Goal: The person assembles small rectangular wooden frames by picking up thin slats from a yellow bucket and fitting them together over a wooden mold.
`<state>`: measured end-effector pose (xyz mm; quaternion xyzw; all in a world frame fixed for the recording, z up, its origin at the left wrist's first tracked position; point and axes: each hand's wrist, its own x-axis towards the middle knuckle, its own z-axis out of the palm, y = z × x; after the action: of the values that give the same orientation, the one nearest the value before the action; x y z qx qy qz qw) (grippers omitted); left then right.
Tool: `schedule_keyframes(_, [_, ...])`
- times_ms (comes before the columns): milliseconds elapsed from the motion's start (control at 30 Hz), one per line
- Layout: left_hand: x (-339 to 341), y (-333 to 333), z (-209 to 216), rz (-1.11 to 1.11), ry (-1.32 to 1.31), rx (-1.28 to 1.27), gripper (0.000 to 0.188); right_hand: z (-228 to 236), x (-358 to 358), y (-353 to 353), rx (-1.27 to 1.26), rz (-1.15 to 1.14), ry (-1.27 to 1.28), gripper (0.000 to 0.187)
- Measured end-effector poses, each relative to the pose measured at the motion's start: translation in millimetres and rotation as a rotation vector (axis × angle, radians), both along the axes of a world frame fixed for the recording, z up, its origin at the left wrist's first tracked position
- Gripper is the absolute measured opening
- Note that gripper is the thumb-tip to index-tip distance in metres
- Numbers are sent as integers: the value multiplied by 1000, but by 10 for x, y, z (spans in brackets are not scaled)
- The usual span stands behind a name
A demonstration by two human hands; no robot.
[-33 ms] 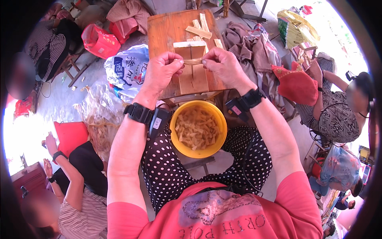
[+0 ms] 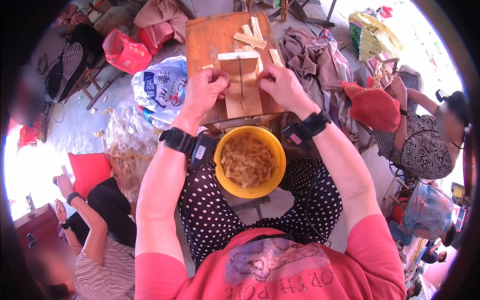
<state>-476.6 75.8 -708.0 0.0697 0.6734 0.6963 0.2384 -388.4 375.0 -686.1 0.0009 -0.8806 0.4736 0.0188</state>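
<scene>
My left hand (image 2: 204,90) is closed in a pinch beside the left edge of a small wooden stand (image 2: 248,103). Whatever its fingers hold is too small to make out. On the stand's other side, my right hand (image 2: 287,87) also has its fingertips pressed together, their contents hidden. A dark upright line, like a thin blade or slot, runs down the middle of the stand. Behind it on the wooden table (image 2: 207,37) lie several pale yellow strips (image 2: 250,41). Between my knees, a yellow bucket (image 2: 281,165) holds many short beige pieces (image 2: 247,160).
A white printed bag (image 2: 162,85) sits left of the table, with a red bag (image 2: 126,52) beyond. Brown cloth (image 2: 305,57) is heaped at the right. Co-workers sit on both sides; one holds a red cloth (image 2: 370,107) at the right.
The pale strip stretched between my hands in front of the stand no longer shows there. My hands have drawn slightly apart, and a pale piece has come into view above my left hand.
</scene>
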Motion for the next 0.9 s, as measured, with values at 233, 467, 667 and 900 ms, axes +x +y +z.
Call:
schedule_keyframes(233, [411, -336, 515, -118, -212, 28, 16, 1021, 655, -202, -615, -55, -376, 37])
schedule_keyframes(467, [1514, -528, 1630, -268, -165, 187, 50, 1514, 1384, -658, -653, 92, -555, 39])
schedule_keyframes(667, [2571, -1086, 1861, -161, -127, 99, 37, 2144, 2233, -1004, -853, 71, -636, 32])
schedule_keyframes(900, [3431, -1246, 2190, -65, 85, -1, 27, 2323, 3243, -1217, -1105, 32, -598, 28])
